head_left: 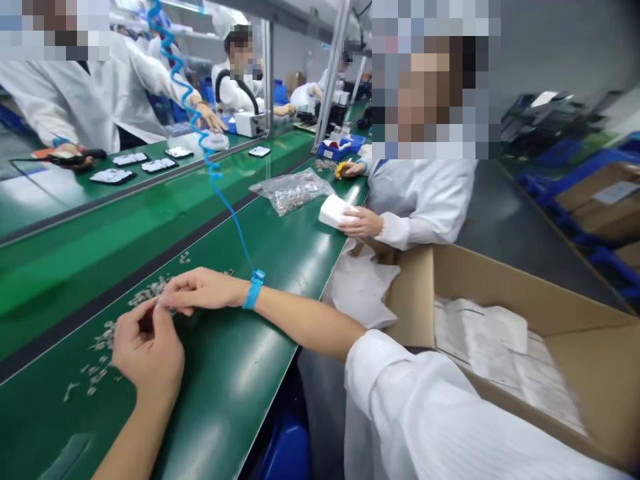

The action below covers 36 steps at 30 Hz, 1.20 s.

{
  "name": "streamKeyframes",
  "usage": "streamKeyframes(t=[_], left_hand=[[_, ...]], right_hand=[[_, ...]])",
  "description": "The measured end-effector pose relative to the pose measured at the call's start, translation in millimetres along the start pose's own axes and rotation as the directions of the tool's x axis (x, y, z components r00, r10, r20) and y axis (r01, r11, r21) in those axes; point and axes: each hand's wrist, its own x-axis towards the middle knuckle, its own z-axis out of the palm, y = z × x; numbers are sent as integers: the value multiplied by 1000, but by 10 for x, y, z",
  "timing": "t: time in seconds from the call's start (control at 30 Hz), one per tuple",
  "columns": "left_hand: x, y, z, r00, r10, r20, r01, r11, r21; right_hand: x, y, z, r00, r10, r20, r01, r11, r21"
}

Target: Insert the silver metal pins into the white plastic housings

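Observation:
Over the green tabletop (220, 373), my left hand (150, 340) and my right hand (197, 291) meet at the fingertips. Both are closed in a pinch, and whatever lies between the fingers is too small or hidden to make out. A blue wrist strap (254, 291) with a coiled blue cord (200, 127) circles my right wrist. Small clear or metallic pieces (103, 337) lie scattered beside and behind my hands. A flat translucent strip (67, 457) rests near the bottom left.
An open cardboard box (505, 400) with white packing stands at right. Farther along the bench lie a plastic bag (295, 190) of small parts and a blue tray (340, 147). A co-worker's hand (365, 222) holds a white block (335, 211). A green conveyor belt (125, 247) runs alongside.

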Motion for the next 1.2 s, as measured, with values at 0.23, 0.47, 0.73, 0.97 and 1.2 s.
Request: streamKeyframes(t=[0.23, 0.47, 0.73, 0.97, 1.2], left_hand=[[-6, 71, 37, 996, -54, -67, 47, 994, -95], [4, 32, 94, 990, -105, -98, 83, 975, -204], [2, 8, 106, 988, -110, -108, 86, 974, -212], [-10, 62, 54, 992, -124, -31, 114, 969, -218], [-48, 208, -31, 990, -84, 111, 116, 937, -330]], right_hand=[[10, -13, 32, 1000, 30, -5, -29, 992, 123], [7, -43, 53, 996, 29, -88, -17, 991, 136], [1, -37, -9, 996, 90, -15, -88, 992, 90], [-37, -86, -13, 1000, 12, -5, -12, 999, -47], [-131, -142, 19, 995, 74, -62, -87, 965, -246]])
